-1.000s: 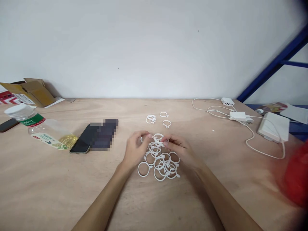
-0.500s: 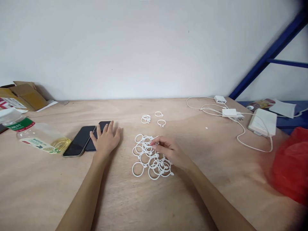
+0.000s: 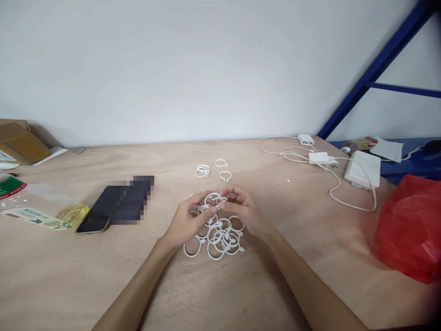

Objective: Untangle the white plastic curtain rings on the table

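A heap of several white plastic rings [image 3: 220, 236] lies on the wooden table [image 3: 241, 294] in front of me. My left hand [image 3: 188, 220] and my right hand [image 3: 243, 207] meet just above the heap's far side, and both pinch one white ring [image 3: 212, 199] between their fingertips. Three more white rings [image 3: 214, 168] lie apart, a little farther back on the table.
Two dark phones [image 3: 115, 204] lie to the left, beside a plastic bottle on its side [image 3: 41, 211]. A cardboard box [image 3: 19, 145] is at far left. White chargers and cables [image 3: 324, 161] and a white box [image 3: 361, 169] are at right, with a red bag [image 3: 409, 227].
My left hand left the phones and came back to the heap, joining my right hand on a ring. The view has shifted a little to the right.
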Demonstrator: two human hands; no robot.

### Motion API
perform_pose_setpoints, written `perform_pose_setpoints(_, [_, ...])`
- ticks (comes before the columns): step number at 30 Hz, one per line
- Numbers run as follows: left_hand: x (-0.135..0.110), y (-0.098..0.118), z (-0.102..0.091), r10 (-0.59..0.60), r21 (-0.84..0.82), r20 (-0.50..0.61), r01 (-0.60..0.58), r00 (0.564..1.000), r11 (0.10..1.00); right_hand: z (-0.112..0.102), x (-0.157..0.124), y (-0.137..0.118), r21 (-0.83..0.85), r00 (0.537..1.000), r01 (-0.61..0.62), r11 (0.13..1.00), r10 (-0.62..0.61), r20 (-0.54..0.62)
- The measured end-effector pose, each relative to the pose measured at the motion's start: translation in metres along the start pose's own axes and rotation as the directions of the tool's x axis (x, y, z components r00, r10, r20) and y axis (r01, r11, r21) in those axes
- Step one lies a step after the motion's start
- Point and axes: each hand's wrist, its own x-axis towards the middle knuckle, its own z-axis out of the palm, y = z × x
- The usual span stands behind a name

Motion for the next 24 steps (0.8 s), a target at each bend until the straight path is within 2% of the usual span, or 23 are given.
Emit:
perform_pose_setpoints(5, [-0.003, 0.001, 0.003, 0.0, 0.141, -0.081, 0.012, 0.997, 0.99, 0.007, 0.003, 0.01, 0.141, 0.995, 0.003, 0.99, 0.01, -0.097])
perform_pose_setpoints(8, [-0.005, -0.003, 0.006, 0.097, 0.284, -0.105, -0.063, 0.99, 0.957, 0.014, 0.004, 0.013, 0.138, 0.989, -0.024, 0.99, 0.044, -0.142])
perform_pose_setpoints(11, [-0.007, -0.005, 0.008, 0.204, 0.364, -0.099, -0.156, 0.974, 0.918, 0.017, 0.003, 0.013, 0.129, 0.989, -0.006, 0.992, 0.025, -0.148])
perform_pose_setpoints(19, [-0.011, 0.0, 0.011, 0.252, 0.327, -0.07, -0.217, 0.965, 0.92, 0.014, 0.003, 0.011, 0.103, 0.978, 0.148, 0.984, -0.13, -0.164])
perform_pose_setpoints(24, [-0.011, -0.004, 0.014, 0.267, 0.314, -0.132, -0.215, 0.955, 0.925, 0.012, 0.001, 0.008, 0.109, 0.991, 0.09, 0.99, -0.078, -0.11])
